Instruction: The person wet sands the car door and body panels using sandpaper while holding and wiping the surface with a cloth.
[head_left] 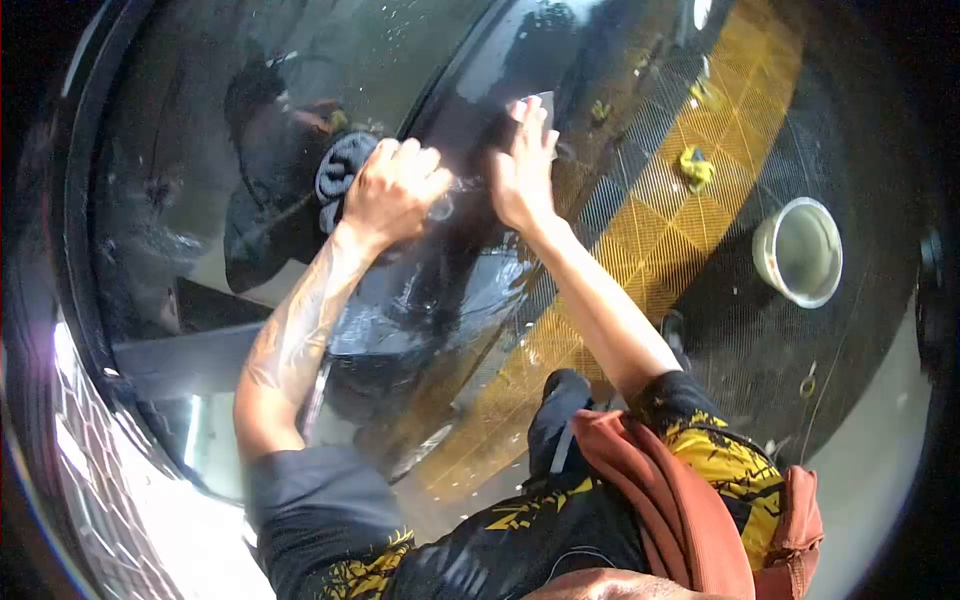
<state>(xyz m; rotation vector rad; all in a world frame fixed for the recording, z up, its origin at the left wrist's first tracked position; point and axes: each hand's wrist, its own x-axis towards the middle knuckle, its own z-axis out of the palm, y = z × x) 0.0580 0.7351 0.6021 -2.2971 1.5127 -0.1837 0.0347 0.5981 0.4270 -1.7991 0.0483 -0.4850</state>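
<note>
My left hand is closed over the glossy dark, wet curved panel, its fingers curled; what they hold, if anything, is hidden. To its right, my right hand lies over the same panel with fingers stretched out. A thin greyish sheet shows at its fingertips, mostly covered by the hand. Beside my left hand, dark glass carries a reflection of a person in a cap.
A pale round bucket stands at the right on the dark floor. Crumpled yellow-green pieces lie on the yellow ribbed floor strip. A small ring-shaped thing is lower right. A reddish-brown cloth hangs over my clothing.
</note>
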